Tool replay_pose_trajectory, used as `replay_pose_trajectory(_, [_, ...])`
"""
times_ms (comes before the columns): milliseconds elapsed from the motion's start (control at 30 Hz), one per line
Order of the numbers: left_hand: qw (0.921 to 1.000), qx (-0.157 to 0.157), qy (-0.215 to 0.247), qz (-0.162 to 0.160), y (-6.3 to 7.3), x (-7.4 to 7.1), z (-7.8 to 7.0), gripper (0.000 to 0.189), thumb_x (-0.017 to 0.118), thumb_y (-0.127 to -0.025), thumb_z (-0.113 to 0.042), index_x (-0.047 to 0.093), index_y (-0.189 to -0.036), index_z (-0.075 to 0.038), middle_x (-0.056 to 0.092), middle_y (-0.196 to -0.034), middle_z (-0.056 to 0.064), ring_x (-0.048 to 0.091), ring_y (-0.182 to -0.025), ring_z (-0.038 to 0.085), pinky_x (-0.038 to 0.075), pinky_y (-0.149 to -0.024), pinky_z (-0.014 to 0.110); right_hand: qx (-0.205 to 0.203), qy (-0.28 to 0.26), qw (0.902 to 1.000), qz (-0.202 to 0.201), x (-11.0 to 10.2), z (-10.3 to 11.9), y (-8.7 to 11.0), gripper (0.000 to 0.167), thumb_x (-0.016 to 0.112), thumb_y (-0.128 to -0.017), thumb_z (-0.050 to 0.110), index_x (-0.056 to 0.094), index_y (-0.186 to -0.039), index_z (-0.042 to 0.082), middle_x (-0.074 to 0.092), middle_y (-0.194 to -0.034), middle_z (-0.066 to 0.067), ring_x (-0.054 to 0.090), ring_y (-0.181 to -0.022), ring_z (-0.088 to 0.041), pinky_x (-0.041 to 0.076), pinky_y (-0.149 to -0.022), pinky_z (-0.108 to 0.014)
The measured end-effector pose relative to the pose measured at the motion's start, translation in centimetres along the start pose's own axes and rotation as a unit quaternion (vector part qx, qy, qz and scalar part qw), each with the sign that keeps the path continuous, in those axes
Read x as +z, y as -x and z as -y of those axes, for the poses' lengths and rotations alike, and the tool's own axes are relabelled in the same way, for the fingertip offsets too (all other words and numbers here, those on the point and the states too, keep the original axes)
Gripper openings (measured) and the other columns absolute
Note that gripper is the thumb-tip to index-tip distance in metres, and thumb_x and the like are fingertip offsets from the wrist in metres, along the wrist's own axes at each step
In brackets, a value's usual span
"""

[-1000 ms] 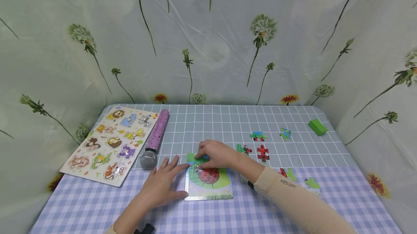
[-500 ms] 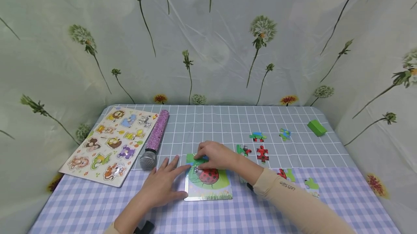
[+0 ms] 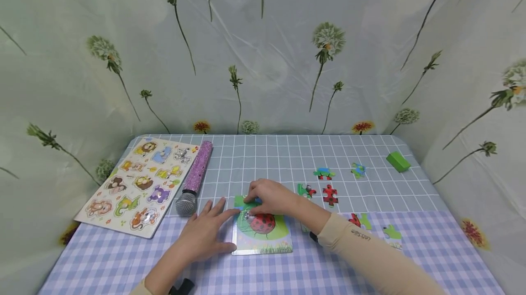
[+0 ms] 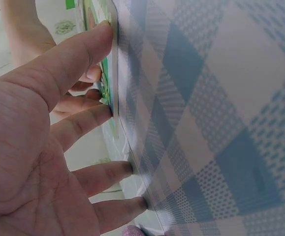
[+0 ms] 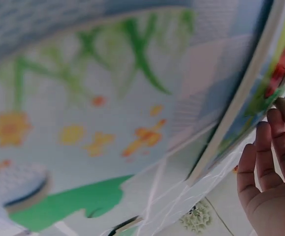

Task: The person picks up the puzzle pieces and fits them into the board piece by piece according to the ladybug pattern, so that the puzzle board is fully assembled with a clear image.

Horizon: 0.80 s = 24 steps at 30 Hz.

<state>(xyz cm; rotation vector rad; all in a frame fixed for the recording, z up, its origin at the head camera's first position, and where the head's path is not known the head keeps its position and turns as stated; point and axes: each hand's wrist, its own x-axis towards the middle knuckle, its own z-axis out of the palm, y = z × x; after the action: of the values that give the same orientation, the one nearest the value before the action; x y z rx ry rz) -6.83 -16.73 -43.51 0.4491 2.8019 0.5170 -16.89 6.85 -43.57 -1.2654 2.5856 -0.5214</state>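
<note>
Left hand (image 3: pixel 203 235), fingers spread, touching ladybug board's (image 3: pixel 245 244) left edge. Right hand (image 3: pixel 272 197) bent-fingered near far edge, hold unclear. Red piece (image 3: pixel 330 195) apart.

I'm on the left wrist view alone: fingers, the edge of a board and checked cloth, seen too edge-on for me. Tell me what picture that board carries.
Observer: The head view shows a red ladybug on the puzzle board.
Operator: Now report what lies out to its right.
Observer: Loose puzzle pieces, some on the grey grid surface and some on the checked cloth.
Operator: Go to the other side and name the thing farthest left on the table.
Observer: A board of animal pictures, lying at a slant well to the left of the left hand.
</note>
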Motion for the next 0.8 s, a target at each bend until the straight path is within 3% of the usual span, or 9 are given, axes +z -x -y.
replay_pose_trajectory(400, [1.0000, 0.000, 0.006, -0.007, 0.1, 0.0, -0.1, 0.086, 0.095, -0.076, -0.050, 0.060, -0.152, -0.029, 0.043, -0.170, 0.022, 0.038, -0.152, 0.062, 0.036, -0.106, 0.091, -0.008, 0.013, 0.9998, 0.016, -0.3, -0.2, -0.1, 0.030, 0.081, -0.098, 0.033, 0.082, -0.123, 0.016, 0.072, -0.116, 0.001, 0.069, -0.104, -0.011, 0.060, -0.094, -0.026])
replay_pose_trajectory(600, [0.9999, 0.000, 0.001, -0.011, 0.0, 0.0, -0.1, 0.087, 0.096, -0.074, -0.050, 0.061, -0.151, -0.029, 0.044, -0.169, 0.022, 0.039, -0.151, 0.062, 0.037, -0.105, 0.090, -0.012, 0.013, 0.9998, -0.002, -1.6, -1.0, 0.7, 0.029, 0.075, -0.102, 0.028, 0.079, -0.128, 0.014, 0.073, -0.116, -0.002, 0.071, -0.106, -0.016, 0.061, -0.091, -0.030])
replay_pose_trajectory(800, [0.9999, -0.006, 0.001, -0.011, 0.0, 0.2, -0.2, 0.087, 0.097, -0.073, -0.049, 0.061, -0.149, -0.029, 0.044, -0.169, 0.022, 0.039, -0.152, 0.061, 0.036, -0.107, 0.090, 0.012, 0.006, 0.9996, -0.026, -3.5, -2.6, 2.0, 0.031, 0.072, -0.104, 0.022, 0.075, -0.132, 0.011, 0.074, -0.119, -0.006, 0.073, -0.107, -0.021, 0.062, -0.091, -0.036])
